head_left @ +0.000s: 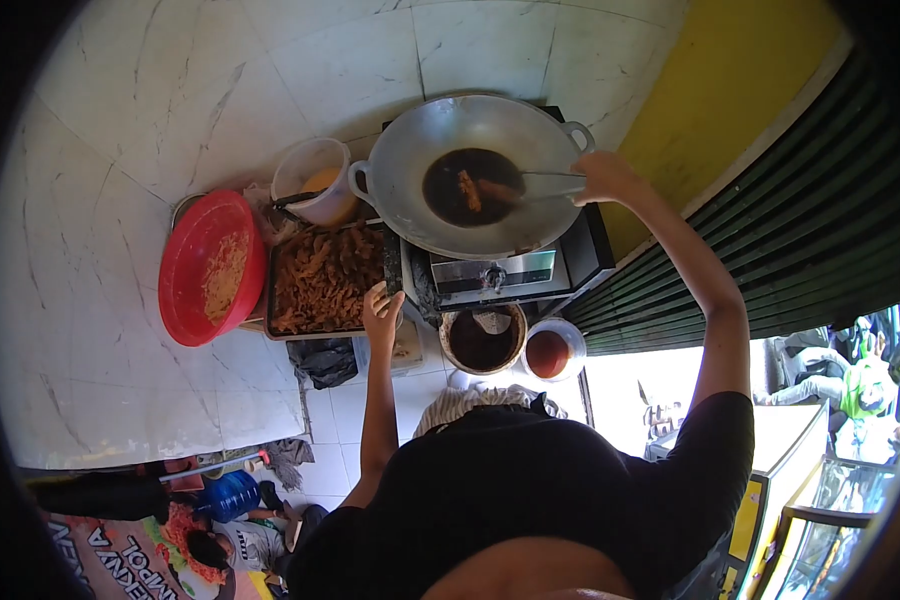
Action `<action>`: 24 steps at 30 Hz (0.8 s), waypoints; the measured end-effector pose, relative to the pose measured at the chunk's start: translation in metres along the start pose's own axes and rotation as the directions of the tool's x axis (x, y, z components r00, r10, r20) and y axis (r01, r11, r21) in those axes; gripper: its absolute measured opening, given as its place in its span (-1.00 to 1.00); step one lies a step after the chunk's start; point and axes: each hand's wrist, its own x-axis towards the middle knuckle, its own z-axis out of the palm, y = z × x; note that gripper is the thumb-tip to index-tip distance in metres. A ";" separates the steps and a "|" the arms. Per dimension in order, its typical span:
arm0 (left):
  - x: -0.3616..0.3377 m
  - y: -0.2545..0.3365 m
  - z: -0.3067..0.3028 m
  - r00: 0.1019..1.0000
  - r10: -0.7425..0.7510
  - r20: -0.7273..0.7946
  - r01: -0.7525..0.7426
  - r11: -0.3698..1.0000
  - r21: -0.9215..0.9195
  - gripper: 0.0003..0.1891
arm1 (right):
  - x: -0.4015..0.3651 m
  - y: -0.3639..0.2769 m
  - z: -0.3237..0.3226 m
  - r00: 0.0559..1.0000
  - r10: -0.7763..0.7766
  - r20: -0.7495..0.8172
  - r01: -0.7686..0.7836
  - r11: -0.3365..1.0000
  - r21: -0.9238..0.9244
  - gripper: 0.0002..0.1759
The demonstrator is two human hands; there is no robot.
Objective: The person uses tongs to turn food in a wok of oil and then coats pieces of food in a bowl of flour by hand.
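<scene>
The head view is looking forward and steeply down from above the person's side of the wok (475, 125), facing into its open bowl. It is showing the wok at middle range, above the picture's center, while the black shirt (540, 480) is lying nearer the camera and filling the space below the wok. The wide, round-edged view is also reaching past the wok to the dark ribbed panel (770, 230) on its right and another person (255, 545), farther off, at its lower left.

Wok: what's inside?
Dark liquid with a browned piece in it, tongs reaching in. The wok's bottom and anything submerged are hidden by the liquid.
</scene>
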 end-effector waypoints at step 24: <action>0.002 -0.004 -0.001 0.999 0.036 0.000 -0.036 0.999 0.029 -0.47 | -0.034 -0.009 0.031 1.000 -0.014 -0.013 0.013 1.000 -0.016 -0.69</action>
